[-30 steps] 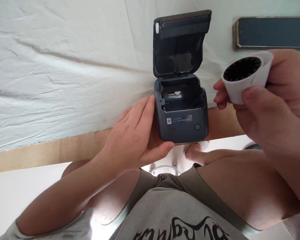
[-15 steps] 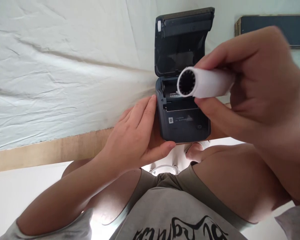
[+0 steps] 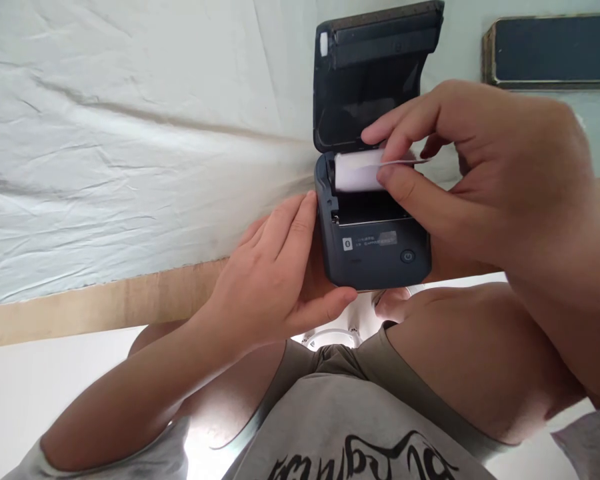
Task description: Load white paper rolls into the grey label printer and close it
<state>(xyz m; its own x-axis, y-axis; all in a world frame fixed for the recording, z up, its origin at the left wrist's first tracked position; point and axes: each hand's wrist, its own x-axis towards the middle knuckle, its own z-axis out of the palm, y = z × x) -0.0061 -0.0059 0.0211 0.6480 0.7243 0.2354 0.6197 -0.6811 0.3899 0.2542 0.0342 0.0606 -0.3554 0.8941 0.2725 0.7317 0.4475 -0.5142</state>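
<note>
A dark portable label printer [image 3: 380, 267] stands at the table's near edge, its hinged lid [image 3: 373, 87] raised. In its paper bay lies a white paper roll [image 3: 357, 172], set crosswise. My right hand [image 3: 485, 160] pinches the roll's right part and loose paper edge between thumb and fingers, which hide that end. My left hand [image 3: 275, 267] braces the printer's near left corner, fingers along the left side and thumb at the front edge. A power button and a Bluetooth mark show on the printer's front panel.
Beyond my right hand, a dark flat phone-like object [image 3: 555, 52] lies at the back right. A pale wrinkled cloth [image 3: 130, 147] covers the table, whose wooden edge [image 3: 105, 307] shows in front. My legs are below it.
My right hand has lowered the paper roll from above the printer into its bay and turned it crosswise. My left hand stays on the printer, which sits slightly further right in view.
</note>
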